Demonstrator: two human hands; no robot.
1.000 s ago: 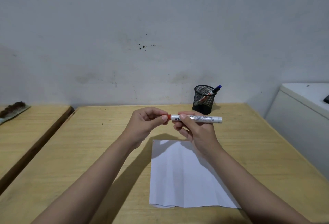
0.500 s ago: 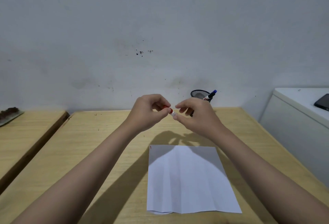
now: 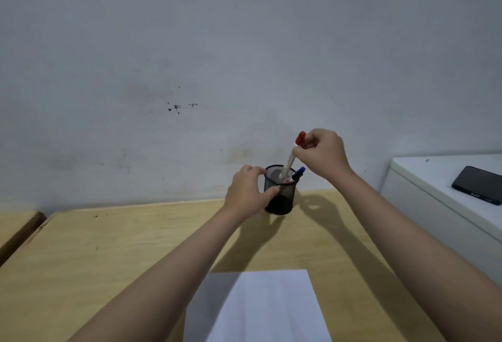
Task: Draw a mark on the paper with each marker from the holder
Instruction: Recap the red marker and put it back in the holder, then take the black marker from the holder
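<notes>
My right hand (image 3: 322, 152) pinches the red-capped marker (image 3: 292, 156) near its cap, its lower end already inside the mesh holder (image 3: 279, 192); my left hand (image 3: 248, 192) cups the holder's side on the counter (image 3: 108, 246). Step: returning this marker. Next, I judge, release it and pick the blue-capped marker (image 3: 298, 173) (just below my right hand). A second ago both hands held the marker level over the paper (image 3: 260, 306), now nearer me.

My left hand (image 3: 248, 192) covers the near-left wall of the mesh holder (image 3: 281, 196). The red-capped marker (image 3: 292, 155) sinks its lower end inside, out of sight. The blue marker (image 3: 298, 174) shows only its cap. The frame's bottom edge cuts off the paper (image 3: 260, 309).
</notes>
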